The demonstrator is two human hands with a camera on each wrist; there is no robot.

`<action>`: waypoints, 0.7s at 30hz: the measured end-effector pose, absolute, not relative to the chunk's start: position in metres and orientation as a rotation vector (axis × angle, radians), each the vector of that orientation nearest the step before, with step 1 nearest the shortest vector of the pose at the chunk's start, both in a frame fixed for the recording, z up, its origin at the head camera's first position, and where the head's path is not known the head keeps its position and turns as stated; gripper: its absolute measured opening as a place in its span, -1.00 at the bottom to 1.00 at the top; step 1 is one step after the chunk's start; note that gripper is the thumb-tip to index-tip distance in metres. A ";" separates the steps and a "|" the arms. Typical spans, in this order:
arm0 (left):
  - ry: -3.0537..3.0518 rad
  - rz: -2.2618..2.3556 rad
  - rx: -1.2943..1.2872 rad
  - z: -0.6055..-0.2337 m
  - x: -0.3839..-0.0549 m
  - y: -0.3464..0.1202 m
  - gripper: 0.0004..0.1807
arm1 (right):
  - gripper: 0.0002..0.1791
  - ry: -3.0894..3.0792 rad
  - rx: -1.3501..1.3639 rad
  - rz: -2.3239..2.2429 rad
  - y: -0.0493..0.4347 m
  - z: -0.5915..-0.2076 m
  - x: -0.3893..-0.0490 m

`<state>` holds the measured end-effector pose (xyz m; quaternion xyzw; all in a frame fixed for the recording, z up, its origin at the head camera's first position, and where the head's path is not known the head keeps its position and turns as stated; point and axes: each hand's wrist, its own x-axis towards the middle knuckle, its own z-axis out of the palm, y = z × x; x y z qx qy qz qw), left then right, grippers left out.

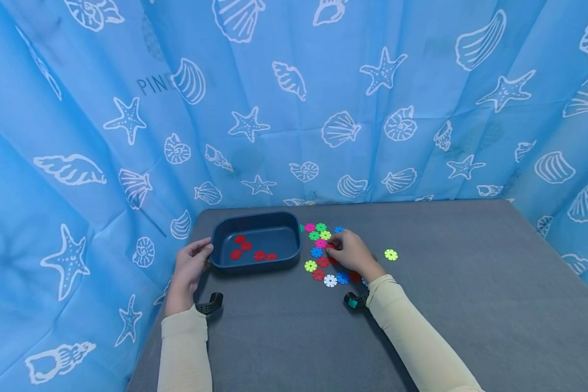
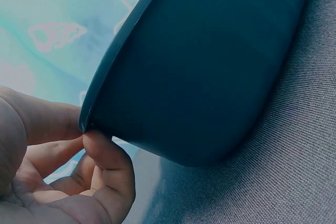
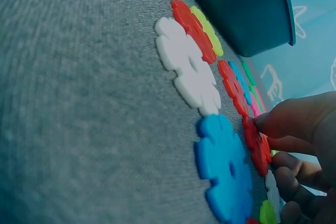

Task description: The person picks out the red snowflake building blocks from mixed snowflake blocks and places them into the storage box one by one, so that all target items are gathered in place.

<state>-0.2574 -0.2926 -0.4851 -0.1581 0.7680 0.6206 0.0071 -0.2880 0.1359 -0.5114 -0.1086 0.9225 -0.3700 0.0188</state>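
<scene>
My left hand (image 1: pixel 190 270) pinches the left rim of a dark blue plastic tub (image 1: pixel 280 235) between thumb and fingers. Several red notched discs (image 1: pixel 246 246) lie on the tub's floor. Right of the tub, my right hand (image 1: pixel 351 252) is over a spread of flower-shaped plastic discs. Its thumb and index finger pinch a red notched disc (image 3: pixel 256 144), shown most plainly in the right wrist view. Close by lie a white disc (image 3: pixel 181 61), a blue disc (image 3: pixel 223 174) and another red disc (image 3: pixel 232 86). The palm hides some pieces in the head view.
Green (image 1: pixel 320 227), pink (image 1: pixel 310 227) and yellow discs (image 1: pixel 311 265) lie among the spread. One yellow disc (image 1: pixel 391 255) sits apart at the right. A grey cloth (image 1: pixel 284 332) covers the table, and a blue shell-print curtain (image 1: pixel 294 136) hangs behind and at the left.
</scene>
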 end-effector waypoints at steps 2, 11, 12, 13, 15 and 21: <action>2.410 1.943 -0.488 -0.485 -0.257 -0.292 -0.50 | -0.71 2.865 -0.343 -1.139 0.136 -0.511 -0.288; 2.400 1.940 -0.479 -0.485 -0.256 -0.292 -0.48 | -0.76 2.833 -0.353 -1.171 0.138 -0.510 -0.288; 2.400 1.939 -0.479 -0.485 -0.256 -0.292 -0.48 | -0.76 2.830 -0.353 -1.176 0.138 -0.510 -0.288; 2.400 1.937 -0.479 -0.485 -0.256 -0.293 -0.48 | -0.77 2.827 -0.353 -1.179 0.138 -0.510 -0.288; 2.399 1.938 -0.475 -0.484 -0.255 -0.293 -0.48 | -0.79 2.825 -0.354 -1.183 0.138 -0.511 -0.288; 2.386 1.947 -0.469 -0.484 -0.255 -0.293 -0.47 | -0.83 2.841 -0.358 -1.227 0.139 -0.511 -0.287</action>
